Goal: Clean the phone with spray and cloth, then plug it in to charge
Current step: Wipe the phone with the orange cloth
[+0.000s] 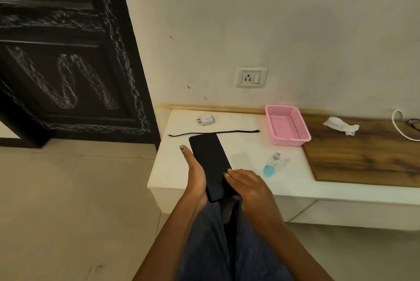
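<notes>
Left hand (195,174) cradling the phone (210,166) from beneath, thumb up along its left edge, long axis running away toward the wall. Right hand (246,187) resting loosely curled on the phone's lower right edge, gripping nothing else. Further right on the white ledge (245,180), spray bottle (271,163) lying on its side, nearest the right hand; cloth (341,125) well beyond, past the pink basket (287,125).

Bare forearms — seemingly denim trousers (227,246)
</notes>
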`<state>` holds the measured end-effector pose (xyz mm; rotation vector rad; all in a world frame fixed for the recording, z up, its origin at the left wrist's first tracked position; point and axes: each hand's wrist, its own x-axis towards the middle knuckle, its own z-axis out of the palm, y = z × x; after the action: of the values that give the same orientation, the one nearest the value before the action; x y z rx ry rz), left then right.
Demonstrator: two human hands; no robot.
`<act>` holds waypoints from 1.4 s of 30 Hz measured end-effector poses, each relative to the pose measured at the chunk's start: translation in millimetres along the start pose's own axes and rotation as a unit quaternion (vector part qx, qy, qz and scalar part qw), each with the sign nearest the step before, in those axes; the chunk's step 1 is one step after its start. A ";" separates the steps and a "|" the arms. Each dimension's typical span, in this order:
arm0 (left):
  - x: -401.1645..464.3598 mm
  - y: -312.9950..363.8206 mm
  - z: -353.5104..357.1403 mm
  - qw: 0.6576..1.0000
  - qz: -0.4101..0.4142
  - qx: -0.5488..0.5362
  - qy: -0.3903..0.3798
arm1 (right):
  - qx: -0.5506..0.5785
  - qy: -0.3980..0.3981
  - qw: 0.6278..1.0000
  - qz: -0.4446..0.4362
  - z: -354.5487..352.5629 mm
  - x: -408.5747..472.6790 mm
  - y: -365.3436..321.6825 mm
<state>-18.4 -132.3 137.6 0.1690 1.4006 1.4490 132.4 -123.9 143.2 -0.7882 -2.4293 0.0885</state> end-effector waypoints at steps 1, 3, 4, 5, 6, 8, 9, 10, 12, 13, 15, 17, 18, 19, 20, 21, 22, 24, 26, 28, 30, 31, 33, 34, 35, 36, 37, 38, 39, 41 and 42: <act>-1.7 -0.6 2.1 1.000 -0.002 0.004 -0.003 | 0.000 -0.002 1.000 0.014 -0.2 5.0 -0.6; -5.0 -0.5 7.9 1.000 -0.012 0.000 -0.013 | -0.001 -0.006 1.000 0.019 1.2 13.3 -7.6; -5.5 -0.4 9.5 1.000 -0.014 -0.007 -0.020 | 0.002 -0.011 1.000 0.019 2.9 14.8 -13.0; -4.6 -0.1 10.2 1.000 -0.012 -0.011 -0.024 | 0.009 -0.019 1.000 0.021 4.6 14.2 -18.4; -3.9 0.2 10.2 1.000 -0.009 -0.013 -0.023 | 0.020 -0.026 0.999 0.027 4.8 12.5 -22.9; -3.7 1.6 8.4 1.000 -0.002 -0.018 -0.019 | 0.040 -0.017 0.998 0.039 2.6 8.2 -24.1; -2.9 1.7 6.2 1.000 0.001 -0.017 -0.017 | 0.050 -0.008 0.998 0.048 0.1 7.2 -22.6; -2.5 1.8 4.3 1.000 0.005 -0.015 -0.014 | 0.060 -0.002 0.996 0.058 -2.9 7.1 -20.3; -0.8 0.9 1.3 1.000 0.007 -0.017 -0.011 | 0.077 -0.008 0.994 0.072 -7.0 5.8 -14.7; 0.2 0.1 0.1 1.000 0.007 -0.022 -0.012 | 0.082 -0.016 0.994 0.075 -8.2 4.8 -13.0; 1.1 -1.0 -0.3 1.000 0.007 -0.021 -0.016 | 0.087 -0.040 0.993 0.076 -9.8 0.8 -11.0; -0.4 -1.3 0.4 1.000 0.007 -0.014 -0.018 | 0.087 -0.048 0.992 0.079 -10.7 -1.3 -8.4; -1.8 -1.3 1.6 1.000 0.008 -0.016 -0.021 | 0.090 -0.038 0.991 0.087 -10.8 -0.6 -6.3; -2.7 -2.0 2.4 1.000 0.004 -0.015 -0.023 | 0.095 -0.022 0.990 0.098 -10.6 1.7 -4.7; -4.1 -2.2 3.9 1.000 0.001 -0.014 -0.027 | 0.098 -0.002 0.989 0.111 -10.5 6.3 -4.6; -5.5 -2.9 5.8 0.999 -0.003 -0.009 -0.035 | 0.098 0.015 0.988 0.122 -11.0 11.7 -5.6; -8.1 -3.0 8.2 0.999 -0.004 -0.004 -0.046 | 0.089 0.030 0.988 0.126 -10.7 18.1 -9.2; -12.4 -3.7 12.8 0.998 -0.009 0.005 -0.055 | 0.075 0.035 0.990 0.116 -5.7 24.0 -14.1; -12.9 -2.4 13.8 0.998 -0.009 0.004 -0.056 | 0.104 0.003 0.988 0.112 1.6 21.0 -21.4; -8.7 -2.1 11.1 0.999 -0.005 0.010 -0.053 | 0.098 -0.034 0.993 0.064 6.9 7.6 -27.8; -5.5 -1.5 5.4 0.999 0.000 0.002 -0.036 | 0.083 -0.048 0.995 0.014 8.1 -6.5 -21.5; -2.6 -2.8 1.9 0.999 0.001 -0.003 -0.035 | 0.083 -0.054 0.995 0.023 7.2 -9.0 -15.3; -2.3 -3.8 -1.5 0.999 -0.003 -0.006 -0.038 | 0.096 -0.055 0.991 0.070 4.3 -7.1 -7.3; -3.2 -4.6 -0.9 0.999 -0.001 -0.004 -0.035 | 0.091 -0.052 0.991 0.085 3.8 -3.5 -5.2; -2.1 -6.1 0.3 0.999 0.001 -0.007 -0.036 | 0.070 -0.042 0.993 0.085 4.3 1.0 -4.6; -3.6 -6.0 2.2 0.999 -0.001 -0.008 -0.044 | 0.055 -0.036 0.995 0.078 4.9 5.5 -6.0; -4.9 -5.6 4.7 0.998 -0.005 -0.003 -0.057 | 0.046 -0.035 0.996 0.073 6.6 9.0 -8.5; -6.9 -5.0 7.2 0.998 -0.006 0.005 -0.070 | 0.041 -0.036 0.996 0.064 7.8 11.5 -12.8; -7.2 -5.6 8.0 0.997 -0.007 0.013 -0.078 | 0.040 -0.039 0.997 0.054 10.1 11.7 -17.0; -5.4 -6.2 6.2 0.998 -0.007 0.017 -0.061 | 0.046 -0.056 0.997 0.026 14.8 5.1 -24.5; -3.7 -6.4 4.2 0.999 -0.003 0.015 -0.049 | 0.046 -0.065 0.997 0.001 15.6 -0.7 -26.1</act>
<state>-10.3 -133.9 135.9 0.2519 1.3429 1.3976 110.8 -144.0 135.9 -0.7643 -2.5259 0.2564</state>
